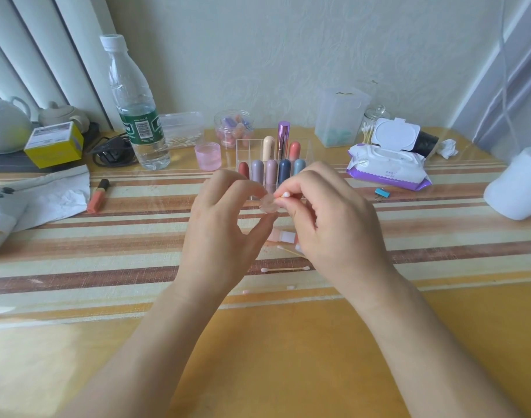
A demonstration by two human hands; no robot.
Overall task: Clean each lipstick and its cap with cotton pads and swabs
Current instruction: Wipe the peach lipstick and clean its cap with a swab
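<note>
Small translucent pink cap (269, 204) & swab held together, just in front of clear acrylic organiser (249, 147) of lipsticks.
Cap is pinched betw. thumb & curled fingertips of left hand (225, 224). Thin cotton swab w/ white tip (285, 194) is pinched in narrowly closed fingers of right hand (333, 224), tip just beside cap's rim; contact can't be told. Pink-and-white lipstick (283, 236) is laid on striped cloth (107, 236) nearer the person than organiser, partly hidden by hands; two used swabs (285, 269) are seen nearer still. Purple-and-white wet-wipe pack (387, 164), lid open, is set right of organiser; clear plastic water bottle (137, 116) left of it.
</note>
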